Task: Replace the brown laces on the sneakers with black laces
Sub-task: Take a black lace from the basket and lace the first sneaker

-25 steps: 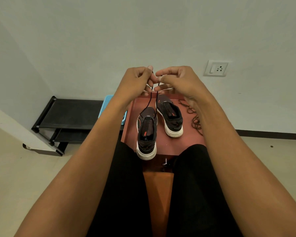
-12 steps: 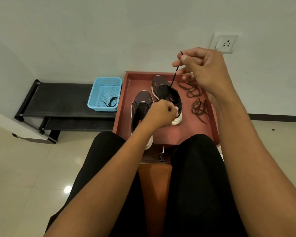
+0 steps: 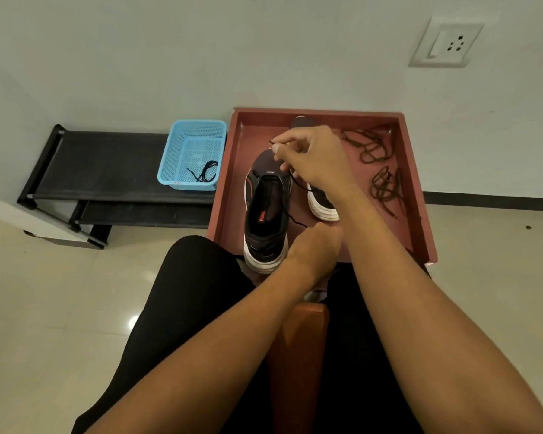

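Right hand (image 3: 311,161) pinching black lace (image 3: 297,182) over nearer sneaker (image 3: 265,211), left hand (image 3: 318,245) beside its heel (grip hidden)

Both forearms (image 3: 420,308) bare; black trousers (image 3: 185,292) (plain cloth) cover both thighs.

Both hands at work over the near sneaker (image 3: 265,214), forearms reaching forward and converging.

The right hand (image 3: 314,161) hovers above the sneaker's toe end, wrist bent down, thumb and forefinger pinching the tip of the black lace (image 3: 297,220) while the other fingers curl loosely beneath. The left hand (image 3: 317,242) sits lower, just right of the sneaker's heel, its back to the camera and fingers curled down out of sight where a strand of the lace runs into them.
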Tool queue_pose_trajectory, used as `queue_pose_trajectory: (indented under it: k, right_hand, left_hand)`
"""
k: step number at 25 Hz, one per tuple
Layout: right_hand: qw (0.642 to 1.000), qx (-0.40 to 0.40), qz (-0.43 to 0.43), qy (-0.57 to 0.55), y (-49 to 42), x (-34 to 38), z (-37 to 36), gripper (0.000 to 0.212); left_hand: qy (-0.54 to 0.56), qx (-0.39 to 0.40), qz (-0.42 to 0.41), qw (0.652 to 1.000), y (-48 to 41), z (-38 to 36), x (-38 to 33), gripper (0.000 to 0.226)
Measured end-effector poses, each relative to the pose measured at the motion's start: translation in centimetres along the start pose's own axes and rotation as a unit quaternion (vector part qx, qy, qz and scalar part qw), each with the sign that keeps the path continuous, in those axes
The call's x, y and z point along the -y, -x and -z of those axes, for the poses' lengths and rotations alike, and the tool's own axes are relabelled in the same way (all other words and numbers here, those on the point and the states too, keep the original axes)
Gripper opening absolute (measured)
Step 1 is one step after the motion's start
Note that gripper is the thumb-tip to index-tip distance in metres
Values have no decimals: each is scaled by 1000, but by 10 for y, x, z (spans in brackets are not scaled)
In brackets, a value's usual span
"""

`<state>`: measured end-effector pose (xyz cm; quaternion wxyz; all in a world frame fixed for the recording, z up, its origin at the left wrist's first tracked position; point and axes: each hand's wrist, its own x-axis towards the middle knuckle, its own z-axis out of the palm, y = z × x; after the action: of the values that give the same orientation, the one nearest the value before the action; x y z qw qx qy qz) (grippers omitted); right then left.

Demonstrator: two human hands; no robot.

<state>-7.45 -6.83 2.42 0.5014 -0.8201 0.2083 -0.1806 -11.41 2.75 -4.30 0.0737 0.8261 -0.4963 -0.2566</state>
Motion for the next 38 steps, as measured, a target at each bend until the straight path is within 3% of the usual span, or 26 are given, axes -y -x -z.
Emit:
queue_pose_trajectory:
  k: [3,6,7,9,11,12,17,21,26,38]
  right_hand:
    - [999,12,-13,33,-11,-26,-21,10]
    - [996,25,-20,80,-23,-47,-26,5]
    - [994,32,-23,102,-28,-50,-27,2]
    - [986,35,-21,161,-40,-55,-30,5]
    - [978,42,-17,203,-46,-55,-33,7]
    - [974,51,-15,220,-47,-55,-35,6]
    - [960,90,-19,265,-40,-62,-44,6]
    - [964,90,-32,250,-41,-70,-47,2]
    - [972,67,-63,217,-40,-71,-56,13]
    - [975,33,-87,201,-35,-73,-72,3]
  left_hand:
    - [25,55,-8,998,-1,22,15,11]
    - [150,114,-13,982,5,64,56,13]
    - [214,83,6,973,9,77,74,15]
    - [302,-118,74,943,11,91,107,21]
    - [282,-312,156,894,10,86,135,23]
    - [269,-339,188,882,9,79,144,21]
    - [279,-250,213,902,-1,64,150,17]
    - [275,-268,202,901,-8,62,140,24]
    - [193,-281,186,921,-14,57,139,34]
    - [258,-241,216,910,-12,61,147,31]
